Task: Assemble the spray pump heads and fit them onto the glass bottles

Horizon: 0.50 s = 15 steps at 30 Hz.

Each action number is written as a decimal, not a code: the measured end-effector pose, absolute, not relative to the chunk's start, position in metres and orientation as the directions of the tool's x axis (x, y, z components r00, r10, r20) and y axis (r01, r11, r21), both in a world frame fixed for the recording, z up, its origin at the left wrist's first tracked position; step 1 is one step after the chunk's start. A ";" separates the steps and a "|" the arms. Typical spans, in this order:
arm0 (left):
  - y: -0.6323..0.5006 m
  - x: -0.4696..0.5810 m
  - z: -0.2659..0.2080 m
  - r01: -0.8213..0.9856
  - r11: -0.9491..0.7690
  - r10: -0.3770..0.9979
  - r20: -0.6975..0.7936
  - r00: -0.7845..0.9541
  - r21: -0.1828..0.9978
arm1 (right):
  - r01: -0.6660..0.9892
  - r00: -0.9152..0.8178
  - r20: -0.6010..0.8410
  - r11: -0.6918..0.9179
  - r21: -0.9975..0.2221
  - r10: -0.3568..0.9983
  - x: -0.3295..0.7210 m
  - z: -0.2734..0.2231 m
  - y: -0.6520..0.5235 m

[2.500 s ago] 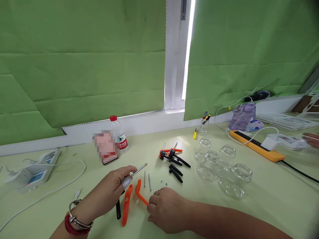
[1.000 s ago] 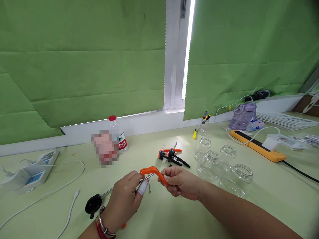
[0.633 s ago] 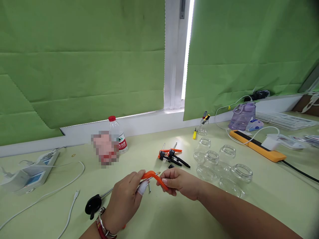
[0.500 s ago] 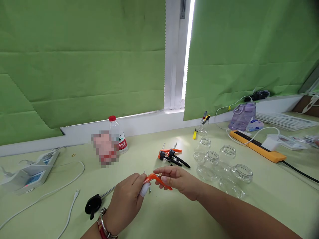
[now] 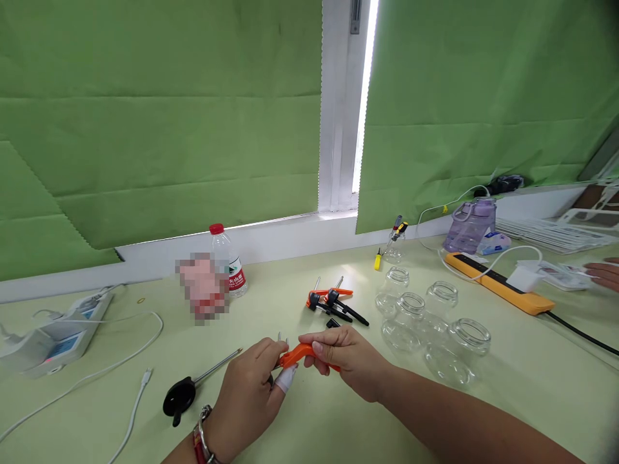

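A curved orange plastic handle point(image 5: 300, 354) spans the gap between my two hands above the table. My left hand point(image 5: 249, 393), with a white wrap on one finger and bracelets at the wrist, pinches its left end. Thin metal pins stick up just beyond those fingers; what they belong to is mostly hidden. Around the handle's right end, my right hand point(image 5: 351, 361) has its fingers closed. Beside my left hand lies a metal rod point(image 5: 217, 368) with a round black head point(image 5: 180, 398). Farther back lie two black-and-orange assemblies with metal rods point(image 5: 336, 299) and a small black piece point(image 5: 333, 323).
Several clear jars point(image 5: 452, 351) stand right of my hands. Behind them are screwdrivers point(image 5: 399, 229), a purple bottle point(image 5: 469, 225) and an orange power strip point(image 5: 500, 283). A water bottle point(image 5: 236, 277), white cables point(image 5: 130, 412) and a white power strip point(image 5: 72, 338) are leftward. Another person's hand point(image 5: 604, 274) shows at right.
My right hand has shifted its fingers and now grips the handle's right end more fully. The handle looks turned slightly. Another person's hand has come farther in at the right edge.
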<state>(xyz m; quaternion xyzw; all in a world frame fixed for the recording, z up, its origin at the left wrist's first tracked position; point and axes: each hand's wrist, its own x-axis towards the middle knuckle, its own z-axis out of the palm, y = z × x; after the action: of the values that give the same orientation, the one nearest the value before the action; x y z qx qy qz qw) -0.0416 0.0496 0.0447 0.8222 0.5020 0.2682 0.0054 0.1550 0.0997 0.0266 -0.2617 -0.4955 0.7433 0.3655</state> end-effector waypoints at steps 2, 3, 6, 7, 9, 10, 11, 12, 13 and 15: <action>0.049 -0.041 0.045 0.798 -0.482 0.848 0.421 0.321 0.363 | -0.314 -0.596 -0.020 -0.255 -0.915 0.803 0.156 0.027 0.101; 0.049 -0.041 0.046 0.778 -0.467 0.863 0.410 0.296 0.421 | -0.333 -0.594 -0.013 -0.261 -0.906 0.804 0.157 0.027 0.102; 0.051 -0.040 0.050 0.641 -0.351 0.931 0.329 0.160 0.683 | -0.400 -0.580 0.019 -0.264 -0.878 0.815 0.161 0.030 0.107; 0.052 -0.039 0.051 0.549 -0.284 0.956 0.272 0.106 0.786 | -0.419 -0.573 0.030 -0.262 -0.869 0.819 0.163 0.032 0.109; 0.054 -0.037 0.052 0.305 -0.133 0.991 0.125 0.044 0.943 | -0.445 -0.567 0.043 -0.262 -0.856 0.823 0.165 0.034 0.112; 0.055 -0.036 0.052 0.179 -0.063 0.997 0.054 0.054 0.982 | -0.450 -0.570 0.048 -0.263 -0.853 0.820 0.166 0.035 0.113; 0.055 -0.035 0.051 0.071 -0.004 0.996 -0.002 0.085 0.997 | -0.453 -0.576 0.054 -0.264 -0.852 0.815 0.167 0.035 0.115; 0.056 -0.034 0.050 -0.011 0.042 0.991 -0.040 0.127 0.999 | -0.456 -0.586 0.064 -0.264 -0.850 0.808 0.168 0.035 0.116; 0.055 -0.034 0.048 -0.075 0.072 0.984 -0.058 0.168 0.995 | -0.462 -0.596 0.079 -0.260 -0.848 0.799 0.169 0.035 0.117; 0.054 -0.034 0.044 -0.163 0.101 0.969 -0.060 0.240 0.981 | -0.483 -0.609 0.120 -0.247 -0.840 0.784 0.171 0.033 0.120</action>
<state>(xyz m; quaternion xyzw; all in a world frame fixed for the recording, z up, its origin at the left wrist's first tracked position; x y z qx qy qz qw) -0.0339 0.0540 0.0445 0.4889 0.4123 0.4586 0.6170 0.1706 0.1196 0.0328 -0.1649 -0.4563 0.7721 0.4105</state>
